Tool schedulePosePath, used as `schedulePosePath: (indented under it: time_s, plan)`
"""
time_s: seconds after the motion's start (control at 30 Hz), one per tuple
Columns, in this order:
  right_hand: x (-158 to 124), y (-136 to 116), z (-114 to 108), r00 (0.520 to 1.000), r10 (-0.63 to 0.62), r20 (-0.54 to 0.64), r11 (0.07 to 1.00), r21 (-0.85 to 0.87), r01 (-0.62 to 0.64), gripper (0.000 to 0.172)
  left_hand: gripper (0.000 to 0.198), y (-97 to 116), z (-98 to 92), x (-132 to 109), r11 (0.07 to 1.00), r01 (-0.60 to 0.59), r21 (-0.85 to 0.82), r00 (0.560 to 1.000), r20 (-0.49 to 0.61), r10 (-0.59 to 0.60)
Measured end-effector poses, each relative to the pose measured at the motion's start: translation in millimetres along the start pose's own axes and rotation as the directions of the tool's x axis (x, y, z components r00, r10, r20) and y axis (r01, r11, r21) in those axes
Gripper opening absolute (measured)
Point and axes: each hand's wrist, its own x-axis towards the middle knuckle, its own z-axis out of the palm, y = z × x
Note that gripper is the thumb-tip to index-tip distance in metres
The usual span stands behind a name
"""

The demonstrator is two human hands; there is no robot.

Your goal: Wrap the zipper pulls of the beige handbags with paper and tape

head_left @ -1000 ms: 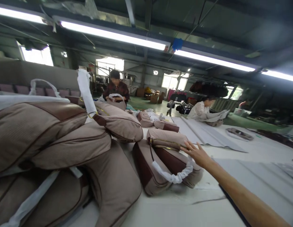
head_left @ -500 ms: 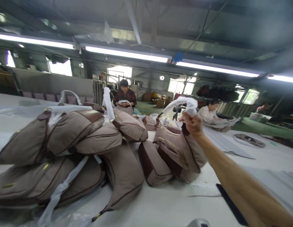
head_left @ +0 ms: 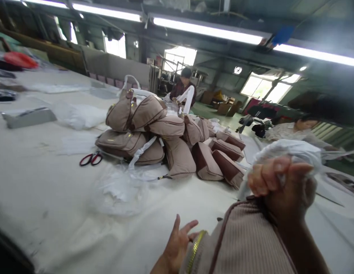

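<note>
Bag (head_left: 257,238) hangs up close from the right hand (head_left: 287,184), fingers clamped on its handle (head_left: 294,147), so tbh I'd use the left hand (head_left: 177,245), its fingers currently spread, to stop it swinging.

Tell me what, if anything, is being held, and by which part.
The right hand grips a bag by its white-wrapped handle; the left hand is open beside it.
</note>
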Motion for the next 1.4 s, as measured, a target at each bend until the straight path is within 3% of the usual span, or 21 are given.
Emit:
schedulePosePath:
  time_s: [0.1, 0.17, 0.23, 0.33, 0.43, 0.53, 0.63, 0.67, 0.7, 0.73, 0.77, 0.8, 0.83, 0.9, 1.03, 1.2, 1.27, 1.3, 1.33, 1.4]
  plan:
    - [-6.6, 1.8, 1.0, 0.998, 0.036, -0.051, 0.997, 0.064, -0.033, 0.035, 0.058, 30.9, -8.1, -20.6, 0.982, -0.189, 0.025, 0.982, 0.005, 0.189]
    - [-16.2, 11.2, -10.4, 0.981, 0.09, -0.173, 0.992, 0.101, -0.073, 0.036, 0.05, 58.3, -18.8, -37.9, 0.912, -0.357, 0.2, 0.924, -0.07, 0.377]
    - [-32.2, 34.3, -30.6, 0.932, 0.175, -0.318, 0.981, 0.132, -0.139, 0.034, 0.044, 78.4, -30.3, -53.5, 0.806, -0.42, 0.417, 0.856, -0.115, 0.505]
    - [-58.3, 91.4, -70.8, 0.814, 0.275, -0.511, 0.951, 0.018, -0.31, 0.035, 0.034, 82.9, -42.1, -65.2, 0.661, -0.327, 0.675, 0.812, -0.158, 0.562]
    - [-70.7, 150.7, -109.8, 0.693, 0.321, -0.646, 0.773, -0.243, -0.585, 0.039, 0.026, 69.6, -43.8, -59.2, 0.576, -0.238, 0.782, 0.808, -0.17, 0.564]
    - [-66.7, 184.5, -136.0, 0.648, 0.392, -0.653, 0.62, -0.333, -0.711, 0.041, 0.022, 63.9, -40.8, -42.6, 0.528, -0.254, 0.81, 0.789, -0.142, 0.598]
    - [-60.5, 192.2, -140.1, 0.66, 0.357, -0.661, 0.493, -0.466, -0.734, 0.045, 0.022, 73.4, -38.5, -23.0, 0.443, -0.258, 0.859, 0.768, -0.096, 0.633]
    - [-60.4, 192.7, -135.7, 0.694, 0.322, -0.644, 0.467, -0.53, -0.708, 0.047, 0.022, 78.1, -38.0, -16.2, 0.405, -0.251, 0.879, 0.764, -0.077, 0.641]
    - [-61.4, 193.6, -128.8, 0.757, 0.3, -0.58, 0.432, -0.625, -0.65, 0.049, 0.023, 82.5, -37.4, -9.3, 0.361, -0.24, 0.901, 0.764, -0.054, 0.643]
    - [-63.4, 195.3, -120.0, 0.831, 0.327, -0.45, 0.378, -0.744, -0.551, 0.051, 0.025, 86.1, -36.6, -2.5, 0.315, -0.227, 0.921, 0.766, -0.03, 0.642]
    - [-66.0, 197.7, -110.2, 0.873, 0.406, -0.268, 0.318, -0.854, -0.411, 0.05, 0.026, 88.5, -35.6, 4.1, 0.273, -0.214, 0.938, 0.77, -0.011, 0.638]
    - [-68.8, 200.7, -100.3, 0.851, 0.519, -0.077, 0.274, -0.928, -0.251, 0.047, 0.026, 89.5, -34.3, 9.9, 0.243, -0.199, 0.949, 0.772, 0.0, 0.635]
    - [-71.6, 203.8, -91.3, 0.772, 0.631, 0.077, 0.252, -0.961, -0.11, 0.043, 0.023, 89.0, -32.9, 14.5, 0.224, -0.185, 0.957, 0.773, 0.001, 0.634]
    - [-78.2, 208.1, -78.7, 0.61, 0.764, 0.211, 0.261, -0.965, 0.007, 0.039, 0.015, 84.0, -30.6, 17.4, 0.211, -0.157, 0.965, 0.766, -0.016, 0.642]
    - [-104.7, 206.9, -80.5, 0.475, 0.844, 0.25, 0.292, -0.956, -0.016, 0.047, 0.009, 65.9, -34.4, -7.1, 0.275, -0.09, 0.957, 0.794, -0.098, 0.6]
    - [-151.4, 204.6, -107.1, 0.245, 0.955, 0.167, 0.205, -0.969, -0.137, 0.053, 0.007, 50.9, -45.7, -54.1, 0.388, 0.013, 0.922, 0.917, -0.166, 0.362]
    - [-156.1, 206.1, -111.0, 0.196, 0.968, 0.156, 0.19, -0.968, -0.166, 0.051, 0.007, 45.6, -48.4, -63.0, 0.342, 0.023, 0.939, 0.946, -0.131, 0.297]
    - [-153.8, 207.4, -108.9, 0.211, 0.966, 0.152, 0.19, -0.966, -0.176, 0.047, 0.008, 42.0, -49.3, -64.9, 0.269, 0.008, 0.963, 0.952, -0.089, 0.291]
    - [-148.7, 209.2, -103.2, 0.259, 0.954, 0.149, 0.201, -0.962, -0.184, 0.043, 0.011, 37.7, -50.0, -65.5, 0.172, -0.009, 0.985, 0.956, -0.042, 0.292]
    - [-132.8, 215.0, -79.9, 0.412, 0.894, 0.176, 0.269, -0.946, -0.179, 0.038, 0.02, 27.8, -51.0, -64.8, -0.006, -0.011, 1.0, 0.965, 0.012, 0.263]
